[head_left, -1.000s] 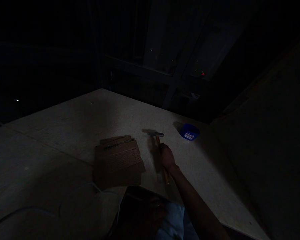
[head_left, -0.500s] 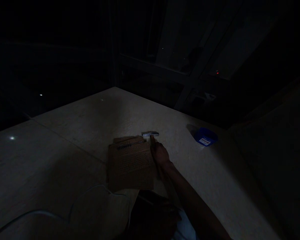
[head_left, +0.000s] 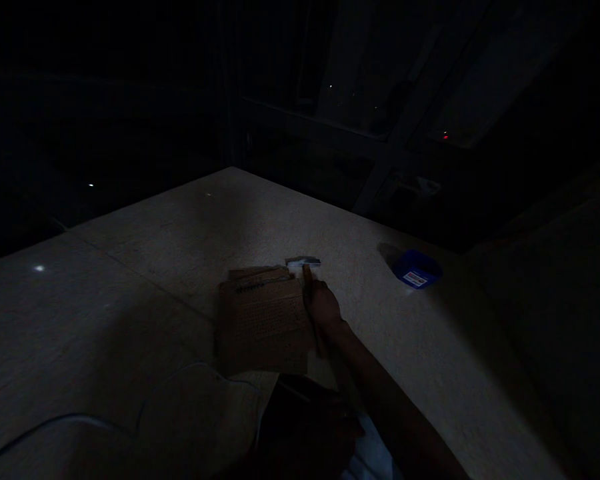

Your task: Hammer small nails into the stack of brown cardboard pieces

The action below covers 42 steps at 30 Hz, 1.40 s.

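In very dim light, my right hand [head_left: 324, 308] is closed round the wooden handle of a hammer [head_left: 307, 273]. The hammer's metal head sits at the far right corner of a brown pegged board [head_left: 263, 320] that lies flat on a pale table [head_left: 180, 247]. The handle runs back under my palm along the board's right edge. My left hand is lost in the dark at the bottom of the view, near a dark shape [head_left: 305, 433] by my body.
A small blue tub [head_left: 416, 270] with a white label stands on the table to the right of the hammer. A thin cable [head_left: 130, 417] curves over the near edge. Beyond the table's far edges everything is dark, with a few light points.
My right hand has carried the hammer left, from the bare table beside the board to the board's far right corner. The view has also shifted left.
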Available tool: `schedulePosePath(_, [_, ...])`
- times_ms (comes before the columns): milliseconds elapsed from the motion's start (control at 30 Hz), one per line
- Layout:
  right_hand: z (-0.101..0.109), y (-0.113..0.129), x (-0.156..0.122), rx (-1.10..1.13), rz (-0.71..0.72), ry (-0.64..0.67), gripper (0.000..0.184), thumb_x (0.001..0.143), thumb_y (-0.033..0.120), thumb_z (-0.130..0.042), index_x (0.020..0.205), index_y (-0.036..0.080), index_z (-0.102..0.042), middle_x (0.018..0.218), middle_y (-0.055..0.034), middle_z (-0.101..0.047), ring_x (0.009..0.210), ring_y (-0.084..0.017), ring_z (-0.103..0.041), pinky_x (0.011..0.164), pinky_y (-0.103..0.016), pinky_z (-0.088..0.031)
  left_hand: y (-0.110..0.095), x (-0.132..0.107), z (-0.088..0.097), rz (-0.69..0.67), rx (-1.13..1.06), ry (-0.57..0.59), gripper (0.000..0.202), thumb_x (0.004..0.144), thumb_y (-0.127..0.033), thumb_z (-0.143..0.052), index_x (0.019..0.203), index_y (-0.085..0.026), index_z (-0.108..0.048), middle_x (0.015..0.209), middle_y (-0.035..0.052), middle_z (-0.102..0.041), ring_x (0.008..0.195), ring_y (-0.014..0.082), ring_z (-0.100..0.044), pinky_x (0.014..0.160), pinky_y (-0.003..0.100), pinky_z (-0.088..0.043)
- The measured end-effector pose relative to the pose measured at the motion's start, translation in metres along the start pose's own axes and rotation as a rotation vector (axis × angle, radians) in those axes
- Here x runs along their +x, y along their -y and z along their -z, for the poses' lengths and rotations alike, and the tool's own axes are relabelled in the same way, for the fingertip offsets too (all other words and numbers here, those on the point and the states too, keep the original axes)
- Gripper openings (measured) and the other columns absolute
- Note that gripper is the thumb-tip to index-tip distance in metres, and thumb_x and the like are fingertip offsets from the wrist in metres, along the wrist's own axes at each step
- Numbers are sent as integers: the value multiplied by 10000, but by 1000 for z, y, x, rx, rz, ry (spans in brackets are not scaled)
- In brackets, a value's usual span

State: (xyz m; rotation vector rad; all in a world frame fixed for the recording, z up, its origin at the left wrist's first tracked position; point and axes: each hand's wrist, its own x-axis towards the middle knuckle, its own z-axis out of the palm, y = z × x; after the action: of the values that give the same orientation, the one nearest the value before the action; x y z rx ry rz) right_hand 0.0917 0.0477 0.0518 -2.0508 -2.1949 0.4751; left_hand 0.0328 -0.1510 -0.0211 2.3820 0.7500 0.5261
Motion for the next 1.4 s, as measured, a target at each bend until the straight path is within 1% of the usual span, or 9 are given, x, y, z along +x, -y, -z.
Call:
schedulePosePath(200, [2,3,-1,-28,-13,13,308,1013,180,-392,1219,65,-590,1196,-235,-633,1005,-255,-684,808,-300,-499,-4,2,18,-36,-74,-14,203,915,-225,-596,1079,-248,-712,1129,30,-757,1065,178,-664,977,309,-490])
schedulePosePath(300, [7,2,-2,-33,-10,26,300,1013,221,-414,1209,95,-602,1162,-220,-643,979,-254,-688,797,-305,-501,-6,3,55,1,-96,-109,229,906,-217,-592,1091,-246,-724,1126,20,-760,1086,190,-656,974,334,-501])
schedulePosePath(400, [20,2,-1,-45,-31,18,348,1027,355,-421,1160,116,-635,1112,-218,-651,975,-275,-690,797,-331,-505,0,3,103,101,-79,-319,292,912,-166,-545,1118,-261,-728,1109,24,-761,1083,190,-652,998,355,-492])
schedulePosePath(500, [37,12,0,-56,-41,-29,485,1041,471,-341,1193,115,-634,1162,-228,-631,1022,-295,-680,827,-364,-503,18,-1,141,257,11,-543,307,925,-148,-511,1116,-249,-728,1059,45,-762,1030,201,-666,932,363,-519])
schedulePosePath(567, [45,26,1,-35,57,-57,474,1053,457,-322,1264,150,-616,1249,-196,-620,1119,-272,-644,904,-347,-480,35,-6,154,347,126,-597,311,916,-127,-523,1117,-249,-726,1069,52,-756,1026,213,-661,922,385,-519])
schedulePosePath(700, [44,61,4,37,445,-31,354,1029,417,-470,1245,207,-655,1269,-114,-654,1231,-244,-568,1051,-362,-393,66,-19,151,456,299,-553,305,872,-104,-588,1109,-240,-723,1112,72,-744,1059,254,-638,995,478,-465])
schedulePosePath(800, [31,81,11,43,585,46,363,979,440,-579,1244,207,-664,1255,-111,-661,1185,-247,-599,1036,-386,-413,78,-26,139,480,311,-470,290,851,-106,-611,1094,-222,-721,1111,79,-743,1048,264,-631,1005,501,-449])
schedulePosePath(1100, [1,81,41,86,729,130,171,930,225,-671,1075,246,-759,1251,-71,-707,1178,-237,-635,1020,-368,-471,85,-32,130,473,269,-532,320,873,-90,-581,1131,-238,-699,1125,48,-726,1055,246,-612,983,460,-474])
schedulePosePath(1400, [-23,63,47,239,788,26,356,918,235,-681,1272,273,-672,1235,-78,-722,1155,-244,-661,995,-422,-516,85,-24,131,554,404,-542,314,913,-174,-560,1215,-179,-649,1297,111,-631,1196,295,-524,1019,482,-484])
